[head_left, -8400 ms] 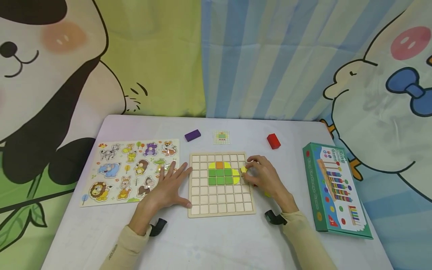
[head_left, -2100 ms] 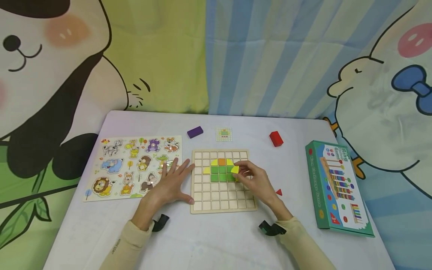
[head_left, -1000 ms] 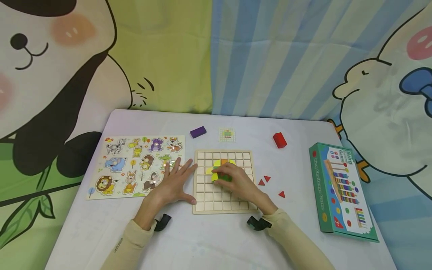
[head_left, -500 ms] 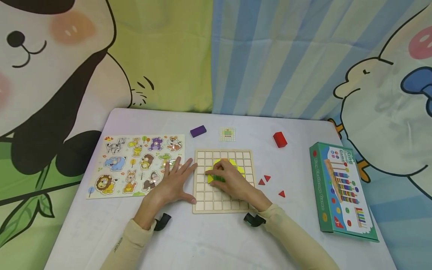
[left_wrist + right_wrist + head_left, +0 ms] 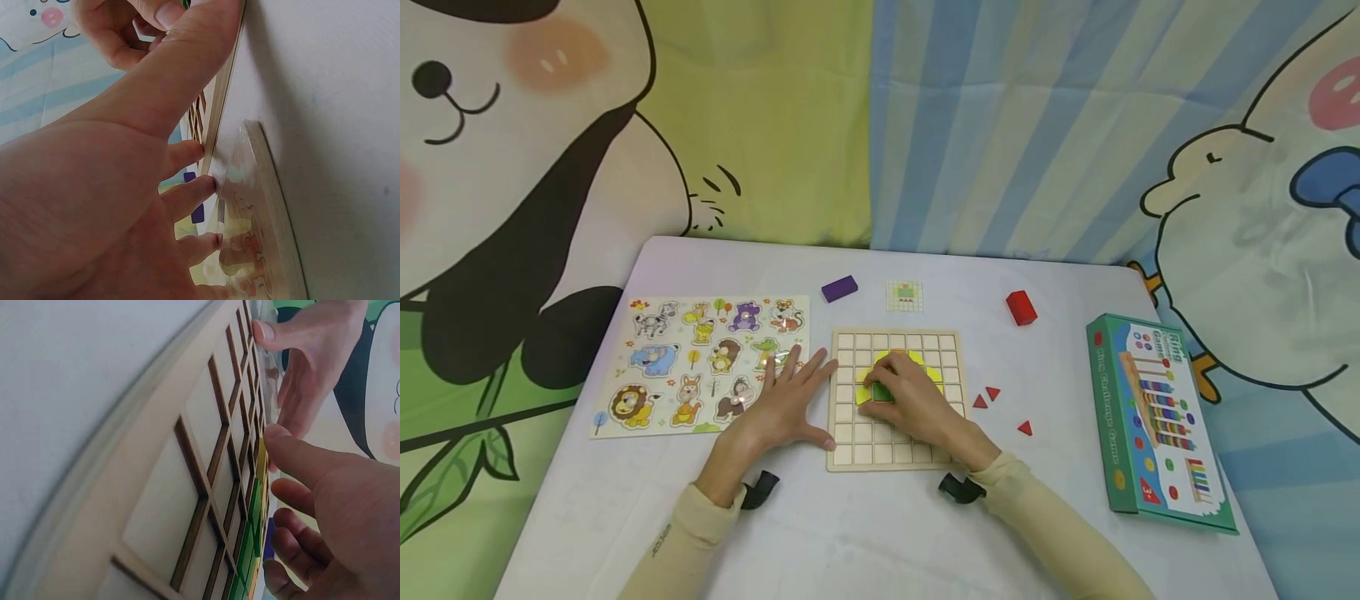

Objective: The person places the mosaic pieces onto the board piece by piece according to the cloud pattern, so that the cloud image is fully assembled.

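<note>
A square wooden grid board [image 5: 895, 454] lies mid-table, its cells partly filled with green tiles [image 5: 882, 393], yellow tiles [image 5: 934, 375] and an orange one mostly covered by a hand. My right hand [image 5: 917, 404] reaches over the board. Its thumb and index finger pinch a yellow tile [image 5: 862, 394] at the left end of the coloured shape; the right wrist view shows the thumb tip against this yellow tile [image 5: 261, 459]. My left hand [image 5: 775, 412] lies with fingers spread, thumb and index fingertips at the board's left edge, other fingertips by the animal puzzle [image 5: 647, 417].
Three red triangle tiles [image 5: 981, 402] lie right of the board. Behind it are a purple block [image 5: 839, 289], a small pattern card [image 5: 905, 297] and a red block [image 5: 1021, 308]. A green game box [image 5: 1161, 425] stands at the right.
My right hand has moved from the board's right side to its left with the yellow tile, which now sits lower among the cells. The red triangles are uncovered. My left hand keeps its place.
</note>
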Demonstrator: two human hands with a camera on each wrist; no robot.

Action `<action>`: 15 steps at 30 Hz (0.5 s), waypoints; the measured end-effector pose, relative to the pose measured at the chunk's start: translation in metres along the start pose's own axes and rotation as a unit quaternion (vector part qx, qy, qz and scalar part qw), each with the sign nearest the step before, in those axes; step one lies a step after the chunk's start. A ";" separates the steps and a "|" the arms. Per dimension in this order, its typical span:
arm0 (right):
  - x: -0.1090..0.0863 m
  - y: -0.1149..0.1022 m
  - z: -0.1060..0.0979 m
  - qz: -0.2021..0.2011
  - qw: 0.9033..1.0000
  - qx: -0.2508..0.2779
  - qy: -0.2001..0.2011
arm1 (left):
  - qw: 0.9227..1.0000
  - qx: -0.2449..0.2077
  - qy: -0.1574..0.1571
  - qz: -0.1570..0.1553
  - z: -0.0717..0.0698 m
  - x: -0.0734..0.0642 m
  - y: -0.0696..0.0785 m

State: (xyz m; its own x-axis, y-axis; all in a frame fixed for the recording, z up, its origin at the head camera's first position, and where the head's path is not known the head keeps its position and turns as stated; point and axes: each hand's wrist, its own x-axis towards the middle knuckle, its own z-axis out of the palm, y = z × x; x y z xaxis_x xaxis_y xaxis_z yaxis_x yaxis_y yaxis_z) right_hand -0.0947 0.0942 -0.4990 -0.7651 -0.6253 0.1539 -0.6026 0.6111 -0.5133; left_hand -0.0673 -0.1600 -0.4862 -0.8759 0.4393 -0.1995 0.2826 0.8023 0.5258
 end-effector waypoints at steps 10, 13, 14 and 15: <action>0.004 -0.003 0.004 0.000 0.998 -0.063 0.001 | 1.000 0.007 0.001 0.004 0.002 0.001 -0.002; 0.004 -0.004 0.004 -0.002 0.998 -0.064 0.003 | 1.000 0.010 0.000 0.003 0.002 0.001 -0.002; 0.004 -0.004 0.005 -0.006 0.998 -0.063 0.005 | 1.000 0.010 -0.001 0.002 0.002 0.001 -0.002; 0.004 -0.004 0.005 -0.011 0.998 -0.062 0.007 | 1.000 0.010 -0.001 0.001 0.002 0.001 -0.002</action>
State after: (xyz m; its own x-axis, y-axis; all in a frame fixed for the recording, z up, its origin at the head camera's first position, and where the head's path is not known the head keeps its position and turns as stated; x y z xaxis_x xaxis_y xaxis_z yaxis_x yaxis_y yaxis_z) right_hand -0.0945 0.0866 -0.5000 -0.7539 -0.6331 0.1758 -0.6420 0.6529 -0.4020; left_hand -0.0680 -0.1605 -0.4894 -0.8748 0.4418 -0.1991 0.2928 0.8094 0.5091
